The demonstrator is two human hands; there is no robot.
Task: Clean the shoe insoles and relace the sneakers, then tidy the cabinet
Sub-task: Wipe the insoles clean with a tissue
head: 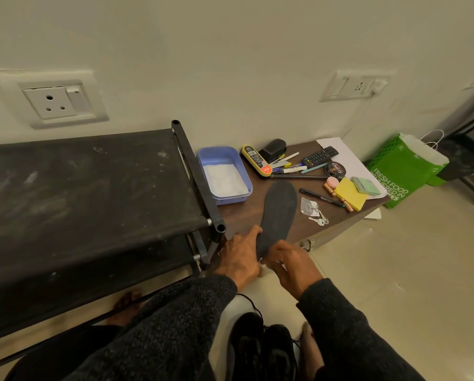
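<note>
Two hands hold one flat dark grey shoe insole (278,215) by its heel end: the left hand (240,255) and right hand (292,266) both grip it over the brown wooden cabinet top (247,213). Two black sneakers (263,350) sit below (on the floor). One blue plastic tub (225,174) stands nearby.

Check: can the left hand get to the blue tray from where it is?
Probably yes. The left hand grips the insole heel; the blue tray sits just beyond, open-topped, nothing between them. It would have to release the insole first.
</note>
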